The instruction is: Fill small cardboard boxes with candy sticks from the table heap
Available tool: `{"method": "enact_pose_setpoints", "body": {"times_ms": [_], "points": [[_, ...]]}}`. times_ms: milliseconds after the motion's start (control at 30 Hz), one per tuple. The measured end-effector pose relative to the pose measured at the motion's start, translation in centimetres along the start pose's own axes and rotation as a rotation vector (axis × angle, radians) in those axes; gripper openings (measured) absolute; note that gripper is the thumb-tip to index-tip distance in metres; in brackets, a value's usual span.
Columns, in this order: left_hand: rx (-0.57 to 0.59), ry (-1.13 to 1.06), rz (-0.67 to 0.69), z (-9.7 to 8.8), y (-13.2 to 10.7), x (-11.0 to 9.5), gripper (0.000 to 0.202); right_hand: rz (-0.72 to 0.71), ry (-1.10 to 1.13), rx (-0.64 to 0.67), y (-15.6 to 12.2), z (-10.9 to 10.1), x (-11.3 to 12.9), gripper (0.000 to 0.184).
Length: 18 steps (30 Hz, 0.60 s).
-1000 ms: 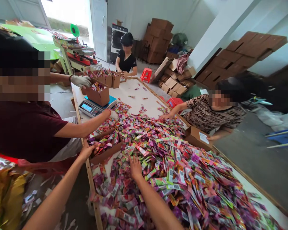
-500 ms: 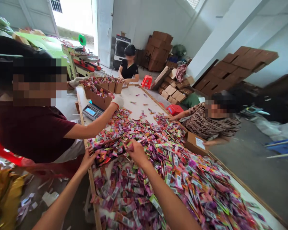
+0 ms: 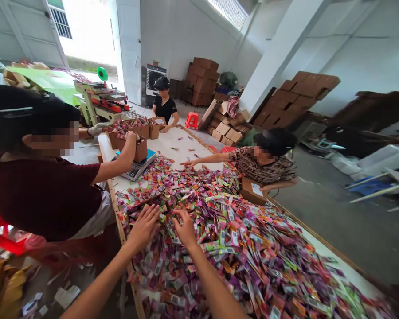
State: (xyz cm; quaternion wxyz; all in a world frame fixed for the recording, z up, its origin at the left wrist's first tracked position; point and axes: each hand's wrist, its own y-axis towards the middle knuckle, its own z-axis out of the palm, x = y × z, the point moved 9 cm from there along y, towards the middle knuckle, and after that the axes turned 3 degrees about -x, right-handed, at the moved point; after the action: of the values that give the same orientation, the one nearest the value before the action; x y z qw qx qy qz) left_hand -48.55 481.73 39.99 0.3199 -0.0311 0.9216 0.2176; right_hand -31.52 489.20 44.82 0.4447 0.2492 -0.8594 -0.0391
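Small colourful printed packets (image 3: 232, 221), mostly pink, purple and green, lie heaped along the table. My left hand (image 3: 145, 226) rests palm down on them with its fingers spread. To its right, my right hand (image 3: 185, 228) hovers at or touches the heap, its fingers bent and apart; I see nothing held in it. Packets lie between the two hands. A dark brown edge (image 3: 151, 201), perhaps cardboard, shows among the packets just beyond my left hand.
At left, a co-worker's bent arm (image 3: 118, 161) reaches over a packet-filled carton (image 3: 141, 151) on a digital scale (image 3: 131, 172). Across the table, another person holds a small box (image 3: 252, 190) and stretches a hand over the heap. A third person (image 3: 164, 106) stands at the far end. Wooden rims (image 3: 319, 243) edge the table.
My left hand has moved from the table's edge onto the packets, nearer my right hand. My right hand no longer shows the packet it held. The right co-worker's arm now stretches over the table.
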Motion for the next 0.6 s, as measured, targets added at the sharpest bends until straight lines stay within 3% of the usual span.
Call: {"method": "enact_pose_setpoints", "body": {"times_ms": [67, 167, 233, 333, 400, 467, 533, 600], "points": [[0.085, 0.089, -0.073, 1.6, 1.8, 0.3, 0.045, 0.053, 0.062, -0.042, -4.2, -2.0, -0.4, 0.022], [0.048, 0.175, -0.151, 1.4, 3.8, 0.6, 0.048, 0.12, 0.081, -0.053, -12.4, -6.9, -2.1, 0.023], [0.028, 0.214, -0.138, 1.1, 3.6, -0.9, 0.057, 0.222, 0.042, -0.165, -19.2, -12.9, -5.3, 0.025], [-0.035, 0.175, -0.039, 2.6, 0.3, -5.9, 0.065, 0.509, -0.127, -0.51, -33.3, -25.2, -12.7, 0.034], [0.003, 0.055, 0.046, 6.4, -3.9, -9.9, 0.059, 0.753, -0.298, -0.729, -45.5, -32.9, -16.8, 0.039], [0.169, -0.071, 0.09, 12.4, -9.2, -13.7, 0.053, 1.026, -0.497, -0.909, -58.7, -38.6, -18.8, 0.04], [0.401, -0.182, 0.14, 18.8, -15.4, -17.7, 0.046, 1.355, -0.645, -0.993, -70.6, -41.5, -19.4, 0.039], [0.643, -0.26, 0.205, 24.0, -21.8, -22.1, 0.042, 1.594, -0.7, -1.018, -79.2, -42.5, -19.3, 0.04]]}}
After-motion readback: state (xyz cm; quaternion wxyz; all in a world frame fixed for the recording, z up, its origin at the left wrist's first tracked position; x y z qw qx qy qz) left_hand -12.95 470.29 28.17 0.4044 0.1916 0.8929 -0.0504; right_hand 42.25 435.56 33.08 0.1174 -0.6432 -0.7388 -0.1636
